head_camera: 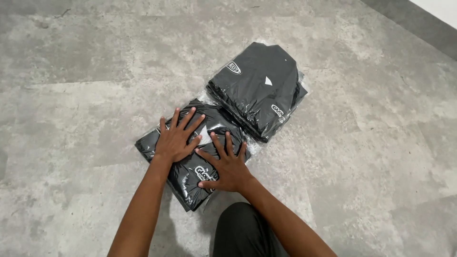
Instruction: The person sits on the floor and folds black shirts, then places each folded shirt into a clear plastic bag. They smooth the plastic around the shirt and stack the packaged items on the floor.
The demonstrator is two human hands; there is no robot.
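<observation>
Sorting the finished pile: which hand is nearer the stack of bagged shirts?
Right. The right hand lies flat on the near bagged shirt, just below the stack; the left hand presses farther left.

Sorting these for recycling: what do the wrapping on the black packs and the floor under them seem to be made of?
The clear glossy wrapping under both hands looks like thin plastic film: it shines and wrinkles. The folded black garment inside appears to be matte fabric. The mottled grey floor looks like concrete or stone tile; faint seams leave it open.
</observation>
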